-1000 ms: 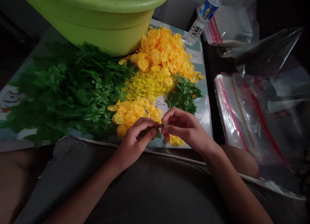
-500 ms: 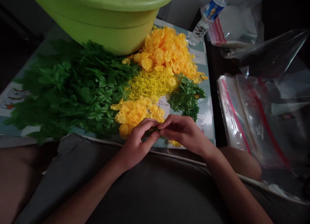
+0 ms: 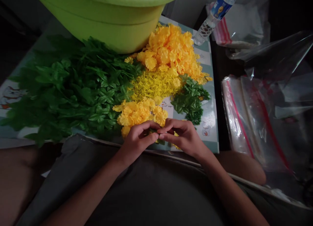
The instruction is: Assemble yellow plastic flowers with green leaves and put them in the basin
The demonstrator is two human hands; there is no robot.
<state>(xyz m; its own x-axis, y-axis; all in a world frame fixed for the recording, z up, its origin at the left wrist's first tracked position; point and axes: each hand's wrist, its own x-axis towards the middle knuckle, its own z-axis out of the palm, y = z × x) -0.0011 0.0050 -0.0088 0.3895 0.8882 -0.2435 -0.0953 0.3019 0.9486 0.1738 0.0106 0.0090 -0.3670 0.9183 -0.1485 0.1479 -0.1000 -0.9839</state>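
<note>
Head view: two bare hands meet over the near edge of a table with a printed cover
Left hand: thumb and forefinger pinched on a small green leafy piece
Right hand: thumb and forefinger closed on that same piece, tips meeting the left's
Green leafy piece: between the fingertips, just on the near side of the yellow flower clump; it looks artificial, so I'd expect it light, bendy and slightly slick, best taken by stem or base
Orange-yellow flower heap: thin ruffled petals, probably soft and easily creased; I'd hold them at the centre
Green foliage: broad pile, likely springy and apt to tangle
Hard to make out: fingers cover most of the piece, stem included; more yellow flowers hide behind the right hand; the green tub and water bottle are cut off above; the zip bags fade into shadow
</note>
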